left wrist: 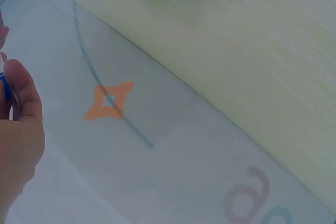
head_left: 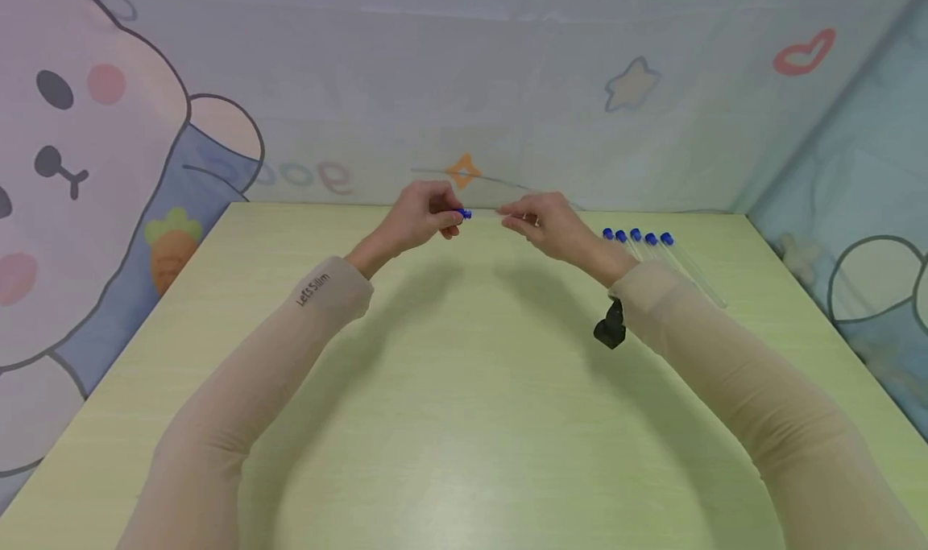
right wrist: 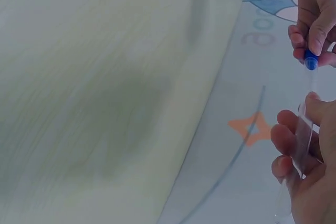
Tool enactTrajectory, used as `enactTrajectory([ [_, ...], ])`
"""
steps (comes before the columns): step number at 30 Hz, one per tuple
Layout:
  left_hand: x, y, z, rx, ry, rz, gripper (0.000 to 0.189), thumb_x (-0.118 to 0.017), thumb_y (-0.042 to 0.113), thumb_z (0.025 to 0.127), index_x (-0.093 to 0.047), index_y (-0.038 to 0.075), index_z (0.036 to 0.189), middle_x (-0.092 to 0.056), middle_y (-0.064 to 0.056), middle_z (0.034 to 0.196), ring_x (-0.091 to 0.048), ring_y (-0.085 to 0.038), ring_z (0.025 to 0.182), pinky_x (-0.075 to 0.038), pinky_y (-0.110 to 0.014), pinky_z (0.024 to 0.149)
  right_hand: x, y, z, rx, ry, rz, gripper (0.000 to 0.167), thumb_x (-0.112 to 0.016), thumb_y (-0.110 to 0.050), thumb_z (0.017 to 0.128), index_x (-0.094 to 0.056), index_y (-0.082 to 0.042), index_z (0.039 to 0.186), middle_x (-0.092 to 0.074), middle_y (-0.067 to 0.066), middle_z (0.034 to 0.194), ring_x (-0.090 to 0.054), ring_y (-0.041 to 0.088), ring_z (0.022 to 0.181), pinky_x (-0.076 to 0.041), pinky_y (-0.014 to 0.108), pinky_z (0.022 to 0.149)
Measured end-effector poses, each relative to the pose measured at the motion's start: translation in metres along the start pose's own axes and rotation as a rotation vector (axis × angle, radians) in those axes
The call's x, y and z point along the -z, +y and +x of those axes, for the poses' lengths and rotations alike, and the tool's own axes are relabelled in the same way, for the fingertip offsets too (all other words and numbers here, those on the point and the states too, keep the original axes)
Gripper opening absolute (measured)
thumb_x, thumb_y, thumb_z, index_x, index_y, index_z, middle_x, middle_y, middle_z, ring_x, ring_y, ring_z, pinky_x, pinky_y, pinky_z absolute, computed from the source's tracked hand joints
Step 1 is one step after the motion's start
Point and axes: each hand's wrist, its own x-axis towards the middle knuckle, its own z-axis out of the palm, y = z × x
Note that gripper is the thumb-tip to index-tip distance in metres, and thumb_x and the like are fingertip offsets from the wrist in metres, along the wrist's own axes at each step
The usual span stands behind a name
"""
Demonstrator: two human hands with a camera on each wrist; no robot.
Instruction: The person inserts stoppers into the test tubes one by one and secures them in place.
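Note:
Above the far edge of the table, my left hand (head_left: 423, 214) pinches the blue cap (head_left: 466, 213) at one end of a clear test tube (right wrist: 304, 140). The right hand (head_left: 547, 221) grips the tube's body, thumb on one side and curled fingers on the other. In the right wrist view the cap (right wrist: 311, 62) sits at the tube's upper end, and the rounded lower end sticks out below my palm. Whether the cap is fully seated cannot be told. The left wrist view catches only part of the left hand (left wrist: 23, 114) and a bit of blue cap (left wrist: 6, 86).
Several clear tubes with blue caps (head_left: 635, 234) lie side by side at the far right of the table (head_left: 464, 421), partly behind the right forearm. A black object (head_left: 611, 326) hangs at the right cuff. A printed cloth (head_left: 464, 67) stands behind the table.

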Motion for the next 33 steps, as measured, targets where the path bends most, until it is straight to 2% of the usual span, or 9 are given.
enactTrajectory([
  [3, -0.001, 0.001, -0.001, 0.025, -0.002, -0.049, 0.006, -0.063, -0.001, 0.090, -0.059, -0.005, 0.087, -0.068, -0.016, 0.082, -0.065, -0.017, 0.065, -0.058, -0.034, 0.067, -0.003, -0.001, -0.002, 0.018, 0.031, -0.003, 0.025, -0.062, -0.012, 0.094, -0.070, 0.000, 0.114, -0.072, 0.018, 0.098, -0.061, 0.021, 0.071, -0.047, 0.030, 0.066],
  [7, -0.002, 0.001, -0.001, 0.030, 0.008, -0.080, 0.006, -0.062, -0.002, 0.090, -0.060, -0.006, 0.086, -0.067, -0.012, 0.080, -0.064, -0.016, 0.063, -0.058, -0.030, 0.065, -0.006, -0.003, -0.002, 0.061, 0.071, -0.032, 0.023, -0.064, -0.010, 0.092, -0.071, 0.002, 0.110, -0.072, 0.019, 0.090, -0.056, 0.020, 0.063, -0.043, 0.028, 0.061],
  [15, -0.003, 0.002, 0.000, -0.005, 0.012, -0.073, 0.008, -0.062, -0.003, 0.090, -0.059, -0.006, 0.083, -0.066, -0.012, 0.077, -0.063, -0.015, 0.062, -0.057, -0.030, 0.063, -0.007, -0.007, 0.000, 0.090, 0.099, -0.061, 0.020, -0.065, -0.011, 0.091, -0.074, 0.001, 0.103, -0.070, 0.016, 0.078, -0.047, 0.018, 0.059, -0.037, 0.027, 0.058],
  [20, -0.002, 0.004, 0.000, -0.006, -0.004, -0.074, 0.007, -0.062, -0.004, 0.089, -0.059, -0.006, 0.083, -0.065, -0.011, 0.077, -0.062, -0.016, 0.062, -0.057, -0.032, 0.064, -0.006, -0.009, 0.000, 0.074, 0.094, -0.063, 0.019, -0.065, -0.012, 0.091, -0.074, 0.001, 0.102, -0.068, 0.015, 0.076, -0.046, 0.017, 0.059, -0.036, 0.025, 0.057],
  [26, -0.002, 0.005, 0.000, -0.017, 0.003, -0.071, 0.006, -0.062, -0.003, 0.090, -0.060, -0.005, 0.084, -0.066, -0.013, 0.079, -0.063, -0.017, 0.063, -0.058, -0.036, 0.066, -0.004, -0.010, 0.001, 0.052, 0.076, -0.027, 0.019, -0.064, -0.013, 0.092, -0.075, 0.000, 0.100, -0.068, 0.015, 0.075, -0.050, 0.017, 0.060, -0.040, 0.026, 0.059],
  [33, -0.001, 0.002, 0.002, -0.031, -0.004, 0.000, 0.003, -0.063, -0.001, 0.090, -0.061, -0.003, 0.092, -0.068, -0.017, 0.088, -0.064, -0.018, 0.068, -0.058, -0.033, 0.070, 0.001, -0.009, 0.003, 0.030, 0.023, -0.034, 0.020, -0.060, -0.013, 0.095, -0.074, -0.001, 0.100, -0.067, 0.014, 0.077, -0.050, 0.018, 0.063, -0.042, 0.028, 0.062],
])
